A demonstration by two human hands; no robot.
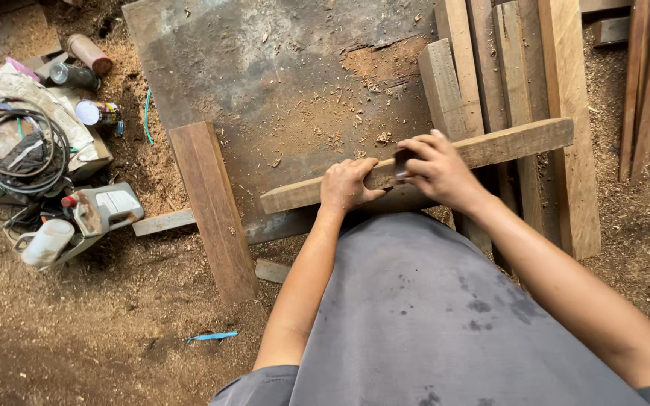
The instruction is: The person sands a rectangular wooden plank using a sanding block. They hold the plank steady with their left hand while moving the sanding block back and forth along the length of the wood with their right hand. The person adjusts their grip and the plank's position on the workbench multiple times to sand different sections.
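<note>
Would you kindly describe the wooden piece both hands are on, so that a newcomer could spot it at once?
Start at the big dusty grey board on the sawdust floor. Along its near edge lies a long pale batten, slanting up to the right, with the left hand pressing it and the right hand holding a small dark object against it. Unlike the stacked planks running lengthwise, it crosses them.

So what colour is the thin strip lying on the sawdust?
Bright blue strip, seen in the head view.
</note>
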